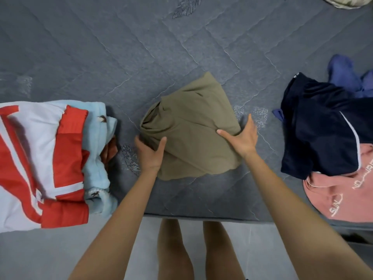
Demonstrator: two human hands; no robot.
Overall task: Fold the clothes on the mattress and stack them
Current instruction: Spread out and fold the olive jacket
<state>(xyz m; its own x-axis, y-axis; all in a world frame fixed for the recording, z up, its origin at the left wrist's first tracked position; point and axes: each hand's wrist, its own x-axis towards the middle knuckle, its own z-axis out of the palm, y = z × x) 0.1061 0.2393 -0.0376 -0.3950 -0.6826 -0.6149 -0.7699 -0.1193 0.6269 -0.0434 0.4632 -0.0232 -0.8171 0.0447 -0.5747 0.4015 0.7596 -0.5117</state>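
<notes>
Two hands on the khaki garment (193, 134), one at each side. Lying mid-mattress (121, 57), near the front edge, folded down to a rough, lumpy square with a twisted bunch at its left side. Left hand (150, 156) gripping that left edge, thumb over the top, fingers curled round the side and partly hidden. Right hand (243, 138) released and flat: thumb pressing on the cloth, straight fingers laid along the right edge. To the left, just apart, a stack (60, 188): red-and-white piece (30, 148) on top of a blue fleece (96, 168). To the right, well apart, a loose pile (327, 154): navy piece (319, 122) over a pink sweatshirt (339, 199).

Judged thin, light and limp. No stiffness to hold a fold by itself, so likely to sag and spill open if lifted by one edge or one corner. Not slippery to look at, not fragile. Best taken from both sides at once, fingers slid under, thumbs clamping on top, layers kept pinched together. Worth smoothing the bunched left side first, or else a crooked seat on the stack. Then over to the left, flat onto the red-and-white piece.
</notes>
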